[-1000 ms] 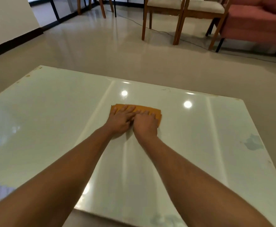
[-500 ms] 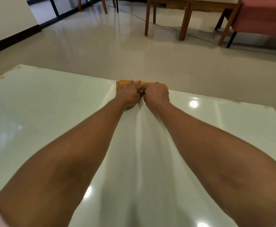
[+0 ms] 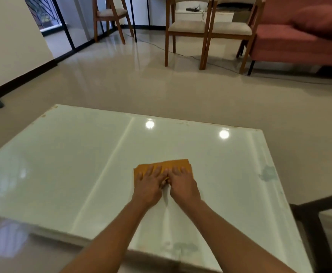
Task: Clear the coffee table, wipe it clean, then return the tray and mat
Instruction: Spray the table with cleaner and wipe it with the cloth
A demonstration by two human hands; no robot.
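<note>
Cloth (image 3: 162, 168) and both hands back from the table's (image 3: 62, 164) far edge toward mid-table, fingers (image 3: 153, 171) flat and slightly spread on it.

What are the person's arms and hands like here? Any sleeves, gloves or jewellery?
Both forearms are bare right to the bottom edge of the picture, with no sleeves in view. The left hand and right hand wear no gloves. No watch, bracelet or ring shows on either wrist or on the fingers, as far as the picture lets one tell.

Orange cloth (image 3: 178, 164), pale-green table (image 3: 72, 164)
</note>
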